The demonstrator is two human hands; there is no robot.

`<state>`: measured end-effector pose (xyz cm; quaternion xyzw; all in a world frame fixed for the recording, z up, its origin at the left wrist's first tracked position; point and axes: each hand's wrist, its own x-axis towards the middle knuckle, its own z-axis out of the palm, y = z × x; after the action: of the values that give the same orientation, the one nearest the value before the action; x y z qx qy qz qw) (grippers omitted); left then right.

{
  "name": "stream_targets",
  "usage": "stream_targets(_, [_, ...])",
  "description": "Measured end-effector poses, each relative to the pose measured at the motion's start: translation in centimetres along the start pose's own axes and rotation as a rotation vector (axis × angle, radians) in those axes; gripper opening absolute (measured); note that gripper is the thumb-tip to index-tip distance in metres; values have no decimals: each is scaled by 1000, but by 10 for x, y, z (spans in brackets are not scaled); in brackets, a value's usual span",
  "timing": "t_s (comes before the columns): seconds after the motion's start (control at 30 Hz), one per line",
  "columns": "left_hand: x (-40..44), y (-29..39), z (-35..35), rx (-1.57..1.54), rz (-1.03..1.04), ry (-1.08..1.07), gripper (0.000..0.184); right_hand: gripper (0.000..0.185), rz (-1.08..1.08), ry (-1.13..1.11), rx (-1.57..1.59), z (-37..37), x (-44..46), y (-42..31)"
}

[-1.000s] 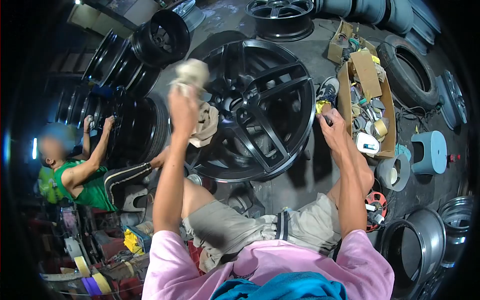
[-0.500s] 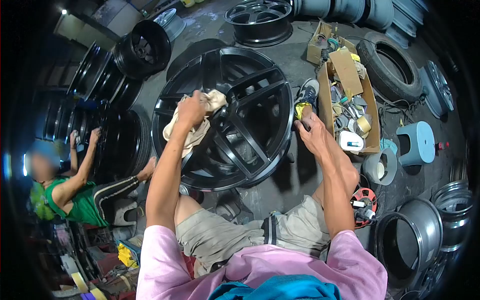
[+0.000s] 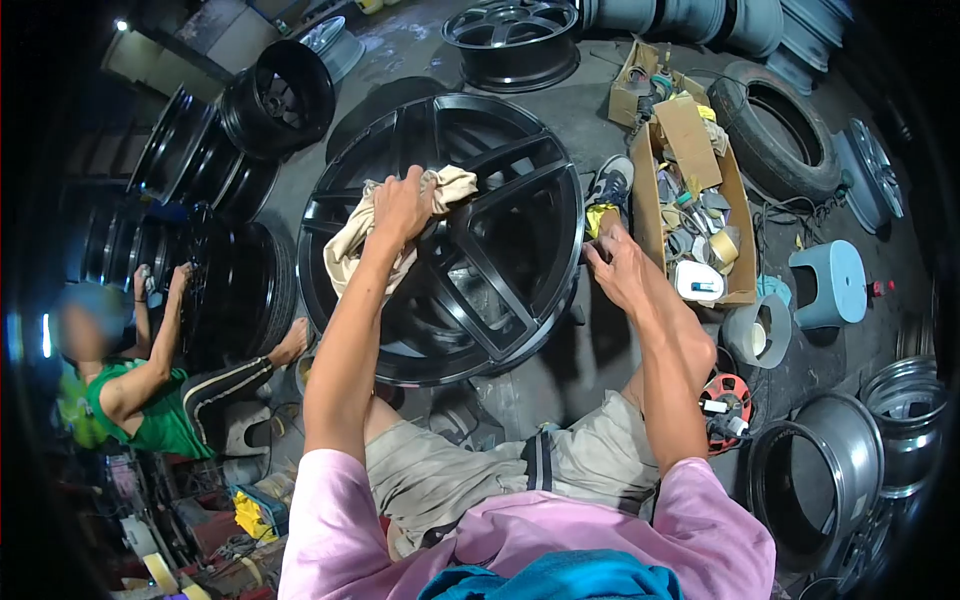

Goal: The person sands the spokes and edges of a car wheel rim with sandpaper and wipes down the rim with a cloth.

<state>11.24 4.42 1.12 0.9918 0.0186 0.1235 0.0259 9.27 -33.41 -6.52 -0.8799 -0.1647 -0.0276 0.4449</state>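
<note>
The large black multi-spoke wheel rim (image 3: 505, 284) is located in front of the seated person, spoked face toward the camera, above the dark grey floor (image 3: 598, 372). The crumpled beige fabric cloth (image 3: 349, 255) lies across the spokes, on the left side of the hub.

Left hand (image 3: 403, 207): the back of the hand faces the camera. Fingers are bent and closed over the cloth, which spreads out on both sides of the hand. The wrist is nearly in line with the forearm, which extends forward and slightly inward.

Right hand (image 3: 617, 265): positioned just beside the right edge of the wheel rim, with fingers partly curled. Whether it grips the edge cannot be told. The forearm runs forward and inward past the right knee.

Adjacent items: a dark sports shoe (image 3: 613, 182) stands beyond the right hand. To its right is an open brown cardboard box (image 3: 746, 260) containing tape rolls; farther right are a worn black rubber tyre (image 3: 755, 150) and a light-blue plastic stool (image 3: 848, 285).
</note>
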Motion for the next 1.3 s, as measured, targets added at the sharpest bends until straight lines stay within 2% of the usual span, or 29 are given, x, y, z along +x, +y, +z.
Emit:
stream_targets(0.1, [9,0,-4,-187,-199,-94,36,32,95,-30,48,0,1,-3])
stream_targets(0.13, [5,0,-1,-190,-188,-98,36,32,104,-22,46,-1,2,-3])
stream_targets(0.2, [-10,-3,7,-401,-226,139,35,30,38,-10,12,0,3,0])
stream_targets(0.23, [-19,7,-1,-527,-226,201,34,28,10,4,9,3,4,2])
stream_targets(0.27, [-28,18,-8,-527,-233,195,34,28,15,-4,9,4,5,4])
stream_targets(0.33, [-43,43,-22,-762,-123,94,33,26,-20,-14,-25,4,6,3])
stream_targets(0.4, [-47,56,-29,-920,-73,-95,31,26,-18,-18,-25,4,7,3])
stream_targets(0.47, [-44,72,-38,-637,66,20,45,26,-10,-16,-22,6,4,5])
stream_targets(0.53, [-27,65,-24,-590,123,18,51,25,-18,69,35,9,4,8])
stream_targets(0.6, [-6,66,-21,-545,181,16,57,27,7,26,-14,6,3,7])
stream_targets(0.67, [12,85,-38,-415,126,-292,54,30,32,-23,-65,5,1,8])
stream_targets(0.83, [49,130,-12,-327,298,-136,50,32,92,-20,4,11,2,12])
stream_targets(0.93, [65,140,-3,-385,290,-171,44,34,109,-14,14,9,4,17])
stream_targets(1.0, [64,139,2,-636,45,-52,40,25,21,82,4,11,3,18])
stream_targets(1.07, [62,140,7,-782,-35,-18,41,26,50,57,-10,9,5,20])
stream_targets(1.13, [46,153,17,-573,92,66,40,27,18,38,-18,14,5,23])
stream_targets(1.2, [11,175,26,-413,343,205,32,27,87,37,68,10,3,16])
stream_targets(1.3, [-24,203,13,-320,280,226,39,28,7,43,9,9,4,16])
